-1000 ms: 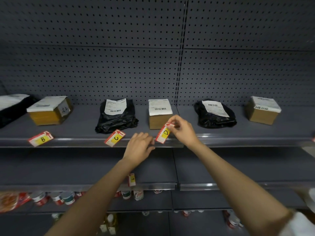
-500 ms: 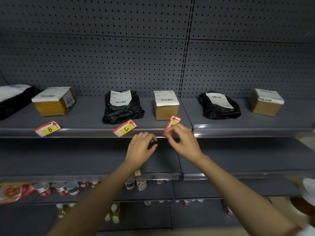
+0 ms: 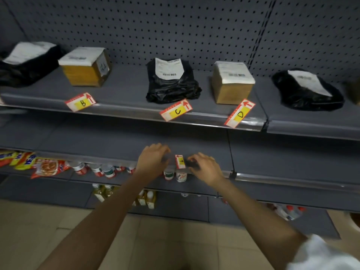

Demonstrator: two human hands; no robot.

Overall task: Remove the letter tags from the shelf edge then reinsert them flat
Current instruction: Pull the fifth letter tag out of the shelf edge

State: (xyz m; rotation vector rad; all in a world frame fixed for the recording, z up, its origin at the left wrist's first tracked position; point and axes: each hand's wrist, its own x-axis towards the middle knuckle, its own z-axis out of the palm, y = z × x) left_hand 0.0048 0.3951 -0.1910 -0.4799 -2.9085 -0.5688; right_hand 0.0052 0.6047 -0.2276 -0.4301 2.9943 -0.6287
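Both my hands have dropped from tag D (image 3: 239, 113) to the lower shelf edge (image 3: 292, 177). Its small tag (image 3: 180, 161) stands upright between them, touching neither: left hand (image 3: 153, 158) and right hand (image 3: 204, 168) flank it, fingers curled, empty.

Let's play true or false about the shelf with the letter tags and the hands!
1. The B tag, C tag and D tag all sit tilted on the upper shelf edge. True.
2. The right hand is pinching the D tag. False: both hands are down at the lower shelf edge.
3. A small tag stands between the left hand and the right hand. True.
4. The C tag sits in front of a brown box. False: a black bag is behind it.
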